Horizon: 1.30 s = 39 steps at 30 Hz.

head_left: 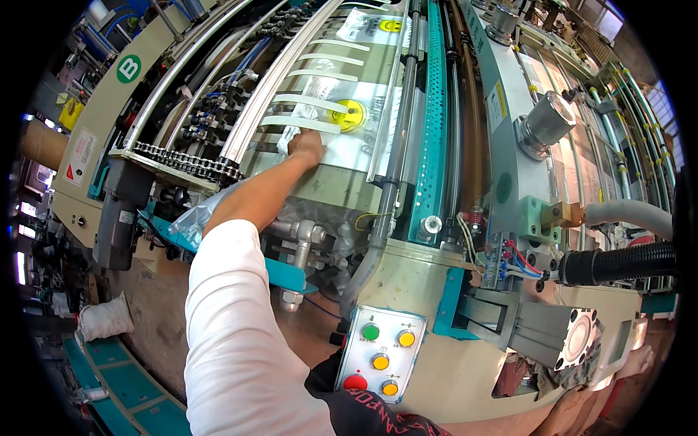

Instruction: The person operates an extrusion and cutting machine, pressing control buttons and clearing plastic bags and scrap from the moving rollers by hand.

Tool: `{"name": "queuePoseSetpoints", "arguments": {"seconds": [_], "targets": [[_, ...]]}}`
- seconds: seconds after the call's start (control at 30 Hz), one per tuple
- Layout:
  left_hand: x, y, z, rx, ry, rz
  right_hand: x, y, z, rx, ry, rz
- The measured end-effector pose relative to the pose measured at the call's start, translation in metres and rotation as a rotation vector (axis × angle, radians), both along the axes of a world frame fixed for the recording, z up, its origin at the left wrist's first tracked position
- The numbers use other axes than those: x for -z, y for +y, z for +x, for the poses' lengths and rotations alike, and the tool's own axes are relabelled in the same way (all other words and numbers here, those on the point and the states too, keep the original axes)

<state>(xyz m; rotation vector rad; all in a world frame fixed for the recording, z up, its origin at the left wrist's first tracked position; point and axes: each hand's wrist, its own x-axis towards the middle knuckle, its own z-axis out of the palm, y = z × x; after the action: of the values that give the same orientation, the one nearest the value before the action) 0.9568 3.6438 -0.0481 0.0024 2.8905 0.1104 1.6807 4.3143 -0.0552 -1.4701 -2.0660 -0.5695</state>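
Note:
My left hand (305, 147) reaches out over the machine's bed, its white-sleeved arm stretched forward. The fingers are closed on the crumpled near-left edge of a white plastic bag (356, 149) with a yellow smiley face printed on it. That bag lies flat on the bed, partly under the pale strips (300, 123) that cross it. Farther up the bed lies another white printed bag (361, 27) of the same sort. My right hand is out of the picture.
Right of the bed run a grey roller and a teal perforated bar (434, 123). A button panel (382, 352) faces me on the near machine end. Left are a metal chain (189, 161) and a motor housing (125, 211). Clear film (200, 218) hangs under my forearm.

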Motion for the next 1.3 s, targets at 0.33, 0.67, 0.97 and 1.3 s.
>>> {"name": "queuePoseSetpoints", "arguments": {"seconds": [0.33, 0.67, 0.97, 1.3], "targets": [[0.012, 0.005, 0.004, 0.124, 0.095, -0.129, 0.0, 0.001, 0.004, 0.019, -0.004, -0.003], [0.03, -0.007, -0.011, -0.268, 0.396, 0.285, -0.003, 0.001, 0.001, 0.024, 0.007, -0.018], [0.069, -0.045, -0.05, -0.374, 0.192, 0.476, -0.001, 0.002, 0.0, 0.026, 0.011, -0.022], [0.055, -0.039, -0.045, -0.493, 0.234, 0.428, -0.002, 0.003, 0.002, 0.044, 0.02, -0.028]]}}
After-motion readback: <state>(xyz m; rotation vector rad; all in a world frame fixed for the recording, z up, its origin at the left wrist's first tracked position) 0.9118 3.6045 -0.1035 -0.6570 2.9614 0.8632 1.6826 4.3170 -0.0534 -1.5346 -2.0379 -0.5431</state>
